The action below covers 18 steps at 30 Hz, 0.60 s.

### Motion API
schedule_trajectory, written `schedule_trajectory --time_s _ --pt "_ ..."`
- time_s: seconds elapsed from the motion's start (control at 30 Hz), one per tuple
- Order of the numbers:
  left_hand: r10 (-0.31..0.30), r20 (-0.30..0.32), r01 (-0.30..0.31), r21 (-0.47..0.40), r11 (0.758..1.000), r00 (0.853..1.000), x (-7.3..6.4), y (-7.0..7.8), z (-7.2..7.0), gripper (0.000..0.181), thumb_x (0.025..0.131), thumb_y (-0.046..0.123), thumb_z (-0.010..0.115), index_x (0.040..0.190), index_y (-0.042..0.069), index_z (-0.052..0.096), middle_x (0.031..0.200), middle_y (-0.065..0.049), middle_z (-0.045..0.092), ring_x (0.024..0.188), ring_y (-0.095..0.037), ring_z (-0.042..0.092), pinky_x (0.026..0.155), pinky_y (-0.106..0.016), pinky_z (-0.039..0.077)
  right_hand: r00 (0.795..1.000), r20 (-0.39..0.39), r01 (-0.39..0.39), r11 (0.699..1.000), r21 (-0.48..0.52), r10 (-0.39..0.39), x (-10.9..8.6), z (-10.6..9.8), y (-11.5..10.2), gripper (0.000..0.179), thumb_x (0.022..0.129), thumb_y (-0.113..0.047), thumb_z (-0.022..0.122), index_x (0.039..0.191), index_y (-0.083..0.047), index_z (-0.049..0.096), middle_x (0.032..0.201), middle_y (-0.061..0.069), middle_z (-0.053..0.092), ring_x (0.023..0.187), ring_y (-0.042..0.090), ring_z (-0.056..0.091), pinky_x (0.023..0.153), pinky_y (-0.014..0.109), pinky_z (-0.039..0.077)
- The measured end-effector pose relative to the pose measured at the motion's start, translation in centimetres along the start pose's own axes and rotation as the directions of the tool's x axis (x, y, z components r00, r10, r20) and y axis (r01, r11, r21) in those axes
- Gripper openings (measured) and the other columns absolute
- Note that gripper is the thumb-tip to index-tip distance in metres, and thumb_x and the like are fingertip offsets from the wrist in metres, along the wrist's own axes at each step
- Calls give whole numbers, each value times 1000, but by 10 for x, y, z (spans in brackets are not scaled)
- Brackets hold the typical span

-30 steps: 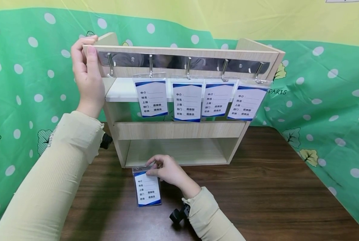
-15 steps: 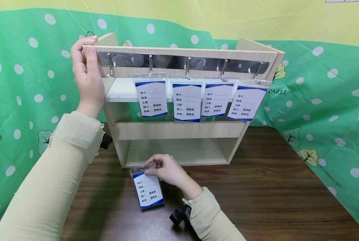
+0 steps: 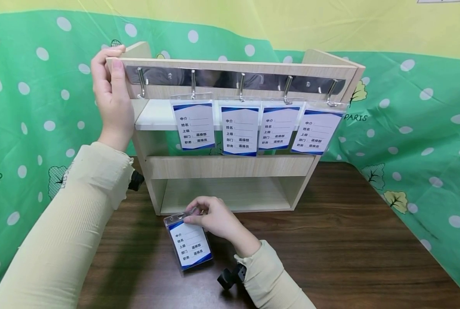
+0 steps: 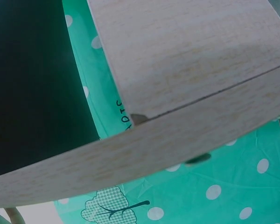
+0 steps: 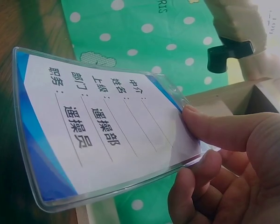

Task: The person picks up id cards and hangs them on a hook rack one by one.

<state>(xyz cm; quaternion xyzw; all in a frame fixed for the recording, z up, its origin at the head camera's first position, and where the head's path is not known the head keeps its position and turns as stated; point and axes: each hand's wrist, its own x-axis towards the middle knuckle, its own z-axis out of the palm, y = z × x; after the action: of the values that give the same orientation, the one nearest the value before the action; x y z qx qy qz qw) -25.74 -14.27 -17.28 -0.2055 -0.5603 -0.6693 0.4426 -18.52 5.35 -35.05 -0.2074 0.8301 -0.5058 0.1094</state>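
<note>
My right hand [image 3: 218,219] pinches a clear-sleeved badge [image 3: 191,245] by its upper right corner, low in front of the wooden shelf unit [image 3: 230,167]. In the right wrist view, the thumb lies on the face of the badge [image 5: 98,126], with curled fingers behind it. My left hand [image 3: 114,98] grips the left end of the unit's top front board, thumb in front and fingers over the back. A metal hook rail [image 3: 218,79] runs along that board. Several similar badges [image 3: 237,131] hang from its hooks, while the leftmost hook [image 3: 141,83] bears none.
The shelf unit stands on a dark wooden table [image 3: 349,240], with an open lower compartment [image 3: 226,195] facing me. A green dotted cloth [image 3: 407,128] hangs behind and beside it. Small black devices [image 3: 230,277] sit at both wrists.
The badge in my right hand has turned, its top edge shifting left and its lower end swinging right. My right hand has risen very slightly. The left hand stays in place.
</note>
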Motion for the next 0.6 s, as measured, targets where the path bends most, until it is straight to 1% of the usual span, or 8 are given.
schedule_trajectory --time_s 0.2,0.4,0.6 --pt "-2 7 2 5 1000 1000 1 -1 0 23 104 7 34 116 12 53 123 -1 56 109 -12 52 100 -22 39 1000 -8 15 1000 8 -15 -1 0 -2 12 87 -15 75 97 -10 71 82 1 64 65 11 53 51 25 47" --pt "12 3 -12 -13 1000 1000 2 -4 -1 24 104 6 34 116 11 53 122 -2 57 109 -13 53 100 -24 40 1000 -11 24 999 24 -24 -3 0 -5 12 87 -16 76 95 -9 71 80 0 64 62 10 52 50 24 46" --pt "19 0 -19 -12 1000 1000 3 -7 -2 24 104 6 34 116 11 54 121 -2 57 108 -12 53 99 -25 40 1000 -13 25 999 34 -24 -5 0 -7 13 87 -17 76 95 -9 70 79 0 64 61 10 52 49 24 45"
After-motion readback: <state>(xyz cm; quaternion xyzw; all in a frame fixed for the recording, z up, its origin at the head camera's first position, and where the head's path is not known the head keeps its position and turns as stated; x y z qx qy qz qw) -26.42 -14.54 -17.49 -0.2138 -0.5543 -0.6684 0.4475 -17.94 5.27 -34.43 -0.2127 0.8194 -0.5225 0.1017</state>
